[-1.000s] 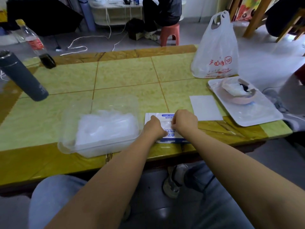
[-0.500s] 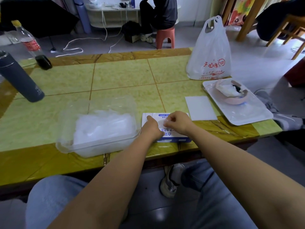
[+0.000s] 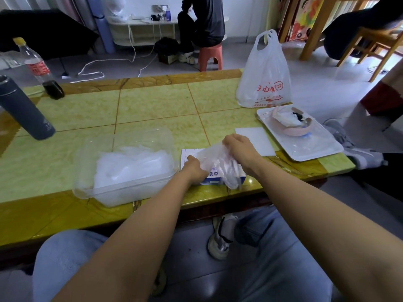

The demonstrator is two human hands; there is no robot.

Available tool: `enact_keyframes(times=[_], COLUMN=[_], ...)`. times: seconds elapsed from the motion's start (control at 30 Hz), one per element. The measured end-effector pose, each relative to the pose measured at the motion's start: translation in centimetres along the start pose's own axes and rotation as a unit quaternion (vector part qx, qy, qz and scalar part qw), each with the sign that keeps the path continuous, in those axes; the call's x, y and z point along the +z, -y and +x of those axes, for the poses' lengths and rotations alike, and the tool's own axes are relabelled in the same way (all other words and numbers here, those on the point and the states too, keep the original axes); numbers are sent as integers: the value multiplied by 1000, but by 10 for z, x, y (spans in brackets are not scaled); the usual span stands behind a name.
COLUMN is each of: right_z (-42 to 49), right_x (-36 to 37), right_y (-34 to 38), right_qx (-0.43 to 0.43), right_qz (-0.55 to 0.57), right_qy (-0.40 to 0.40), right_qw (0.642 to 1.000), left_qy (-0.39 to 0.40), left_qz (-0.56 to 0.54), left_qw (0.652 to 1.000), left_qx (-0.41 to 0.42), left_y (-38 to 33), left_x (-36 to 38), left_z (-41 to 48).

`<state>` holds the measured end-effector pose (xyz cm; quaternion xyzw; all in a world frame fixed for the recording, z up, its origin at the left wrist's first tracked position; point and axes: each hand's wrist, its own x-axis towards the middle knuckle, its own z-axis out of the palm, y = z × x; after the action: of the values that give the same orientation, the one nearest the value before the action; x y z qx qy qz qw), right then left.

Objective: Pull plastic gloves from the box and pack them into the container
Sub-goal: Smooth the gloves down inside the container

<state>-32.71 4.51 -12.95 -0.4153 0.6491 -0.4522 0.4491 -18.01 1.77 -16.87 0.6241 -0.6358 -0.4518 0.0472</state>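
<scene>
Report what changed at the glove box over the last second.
The right-hand grip lifted off the box, pinching a clear glove and pulling it up from the box. The left-hand grip stayed resting on the box, which kept its place. The container of gloves, the tray and the white bag did not move.

Two hands show: one left hand (image 3: 194,168) and one right hand (image 3: 239,149). The surface (image 3: 152,105) carries one glove box (image 3: 189,154), one clear container (image 3: 130,136), one pulled glove (image 3: 218,162), one grey flask (image 3: 24,110), one bottle (image 3: 37,68), one white bag (image 3: 265,77), one tray (image 3: 314,147), one pink bowl (image 3: 292,130) and one white sheet (image 3: 255,138). The gloves heaped in the container cannot be counted.
</scene>
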Motion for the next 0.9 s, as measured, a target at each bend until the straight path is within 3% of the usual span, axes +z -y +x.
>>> enact_keyframes(times=[0.1, 0.17, 0.27, 0.43, 0.57, 0.63, 0.77, 0.9], right_z=[-3, -6, -9, -13, -17, -19, -22, -24], right_x=[-3, -2, 5, 25, 53, 68, 97, 124], right_y=[5, 6, 12, 28, 38, 42, 48, 50], right_qx=[-4, -6, -1, -17, -20, -3, 59, 44], right_qz=[10, 27, 47, 111, 126, 126, 148, 119], right_qy=[-21, -32, -55, -33, 11, 43, 135, 230], right_qw=[1000, 999, 997, 993, 992, 991, 978, 965], left_qy=[17, 28, -18, -49, -144, -152, -104, -20], left_qz=[-33, -125, -265, -384, -355, -366, -322, -281], left_qw=[999, 992, 964, 922, 918, 913, 936, 955], left_qx=[-7, -2, 3, 9, 106, 99, 103, 94], left_y=[-2, -8, -20, -34, -11, 6, 42, 74], left_x=[0, -1, -8, -41, -69, -83, -111, -141], left_z=[-8, -17, -31, -59, -60, -59, -67, -79])
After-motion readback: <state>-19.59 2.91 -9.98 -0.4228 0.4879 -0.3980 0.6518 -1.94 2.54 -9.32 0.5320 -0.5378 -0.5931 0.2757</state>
